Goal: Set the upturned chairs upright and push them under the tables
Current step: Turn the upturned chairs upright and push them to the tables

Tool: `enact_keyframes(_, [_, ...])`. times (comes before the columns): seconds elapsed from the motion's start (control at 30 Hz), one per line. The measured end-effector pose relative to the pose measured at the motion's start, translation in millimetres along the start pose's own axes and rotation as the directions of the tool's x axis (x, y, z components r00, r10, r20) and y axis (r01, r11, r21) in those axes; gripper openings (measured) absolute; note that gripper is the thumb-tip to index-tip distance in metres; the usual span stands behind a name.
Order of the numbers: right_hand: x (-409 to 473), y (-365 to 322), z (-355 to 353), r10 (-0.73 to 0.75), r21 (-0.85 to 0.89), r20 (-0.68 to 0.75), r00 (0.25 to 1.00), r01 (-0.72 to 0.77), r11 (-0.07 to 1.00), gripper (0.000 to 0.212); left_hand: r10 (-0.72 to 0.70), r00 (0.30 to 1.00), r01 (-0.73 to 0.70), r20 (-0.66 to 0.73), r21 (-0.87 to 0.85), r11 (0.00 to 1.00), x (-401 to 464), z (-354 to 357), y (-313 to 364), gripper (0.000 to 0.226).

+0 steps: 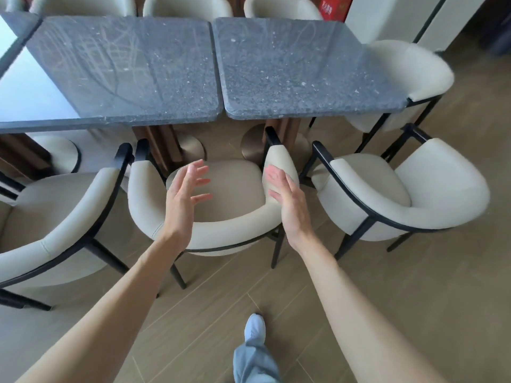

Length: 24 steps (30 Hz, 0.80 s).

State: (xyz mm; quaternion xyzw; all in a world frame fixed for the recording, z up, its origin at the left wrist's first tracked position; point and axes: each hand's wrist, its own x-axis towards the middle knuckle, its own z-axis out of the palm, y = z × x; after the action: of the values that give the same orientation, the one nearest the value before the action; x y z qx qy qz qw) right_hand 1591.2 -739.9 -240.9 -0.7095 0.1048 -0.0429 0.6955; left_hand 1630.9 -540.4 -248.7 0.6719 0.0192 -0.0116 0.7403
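Left hand: the left hand (pixel 185 192) is raised over the seat of the middle cream-upholstered armchair with a black metal frame (pixel 221 217), forearm stretched forward, palm turned inward toward the other hand, fingers (pixel 199 181) spread and slightly curled, gripping nothing.
Right hand: the right hand (pixel 284 194) is held edge-on beside the chair's right armrest, palm facing left, fingers straight and close together; whether they touch the armrest padding or hover just off it is hard to tell from this angle.
Middle chair: upright on all its legs, seat facing the tables, its armrest tips near the edge of the tabletop, most of the seat still out from under it.
Tabletops: two dark grey speckled stone tabletops (pixel 304 70) sit side by side with a narrow seam between them, on wooden pedestals with round brass-coloured bases.
Neighbouring chairs: a matching chair on the left (pixel 55 222) and another on the right (pixel 401 194) stand upright, the right one angled away from the table.
Floor: wood-look tiled floor (pixel 387 299); one foot in a pale shoe (pixel 255 326) is planted behind the chair.
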Motion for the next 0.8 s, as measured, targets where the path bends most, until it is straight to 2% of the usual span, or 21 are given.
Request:
enact_keyframes(0.13, [-60.5, -62.6, -44.2, -0.111, 0.088, -0.106, 0.988, 0.121, 0.989, 0.05, 0.094, 0.991, -0.091, 0.09, -0.035, 0.995, -39.5, 40.2, 56.1, 0.034])
enact_keyframes(0.23, [-89.5, -95.5, -86.2, -0.171, 0.106, -0.193, 0.966, 0.194, 0.975, 0.059, 0.175, 0.969, -0.174, 0.172, -0.021, 0.985, -62.1, 73.3, 88.2, 0.038])
enact_keyframes(0.47, [-131.7, -131.6, -182.3, -0.24, 0.149, -0.345, 0.908, 0.306, 0.94, 0.058, 0.247, 0.926, -0.247, 0.284, -0.039, 0.968, -99.3, 154.8, 131.6, 0.038])
enact_keyframes(0.63, [-151.6, -126.7, -267.0, -0.258, 0.095, -0.388, 0.885, 0.317, 0.944, 0.056, 0.301, 0.895, -0.316, 0.329, -0.01, 0.949, -116.2, 229.1, 132.3, 0.04])
enact_keyframes(0.8, [-164.4, -115.7, -368.9, -0.199, 0.095, -0.374, 0.906, 0.251, 0.963, 0.05, 0.287, 0.922, -0.294, 0.26, -0.015, 0.956, -141.5, 316.0, 111.5, 0.041])
